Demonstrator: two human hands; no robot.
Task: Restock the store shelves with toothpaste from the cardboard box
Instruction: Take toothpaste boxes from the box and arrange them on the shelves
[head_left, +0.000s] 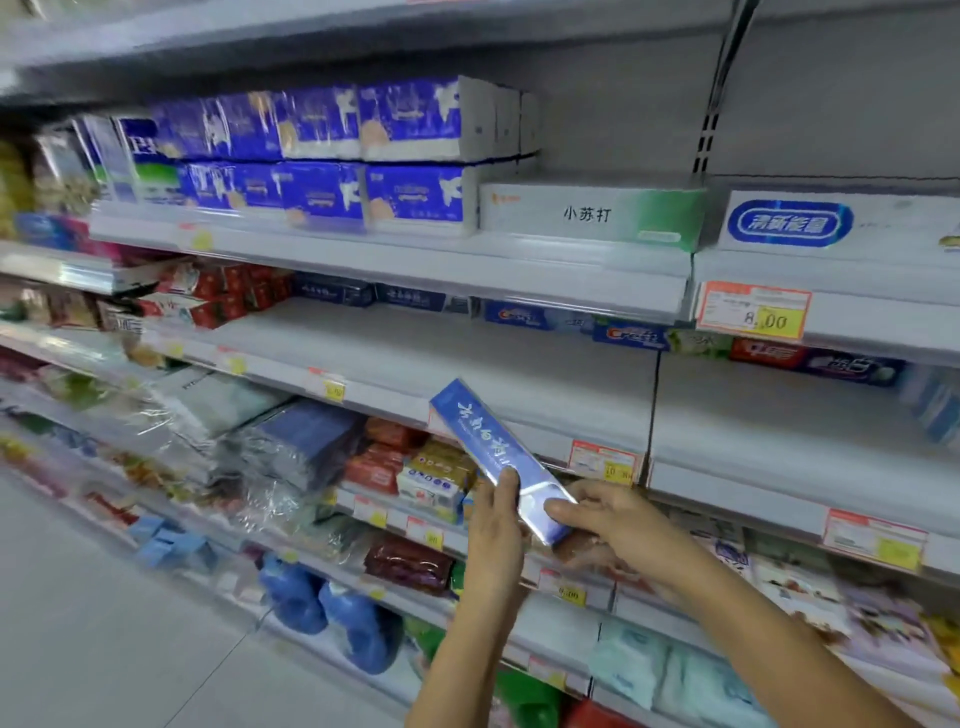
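One long blue cardboard toothpaste box (485, 441) with white script is held in the air, tilted, its upper end pointing up and left just in front of the edge of the white metal shelf (467, 353). Two hands hold its lower end. The left hand (496, 525) grips it from the side with the thumb laid on the box's face. The right hand (608, 517) pinches the bottom corner with curled fingers.

At the back of that shelf lie two dark blue boxes (332, 288) and, to their right, two blue Crest boxes (631, 335). On the shelf above sit one white-and-green box (592, 215) and one white box with a blue oval (831, 223). Left of them are blue-and-white wrapped packs (410, 156) in two stacked rows, perhaps four per row; blur makes the count unsure. One orange-and-yellow price label (753, 312) reads 8.00.
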